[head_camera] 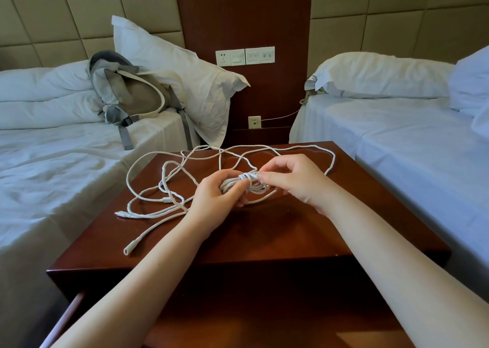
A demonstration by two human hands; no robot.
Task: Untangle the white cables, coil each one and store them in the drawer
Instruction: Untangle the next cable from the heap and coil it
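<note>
1 cable coil (251, 185): L grip (219, 197) holds, R grip (291, 181) pinches it.

Glossy wood, matt cloth & plastic.
Nightstand top (264, 228): dark red-brown wood, high-gloss lacquer w/ reflections. White cables (333, 160): smooth matt plastic sheath. Sheets (66, 175) & pillow (185, 75): white cloth, creased, matt. Backpack (137, 96): grey/tan woven fabric. Wall panels (53, 17): beige, padded, leather-like. Switch plates (244, 56): white plastic.
</note>
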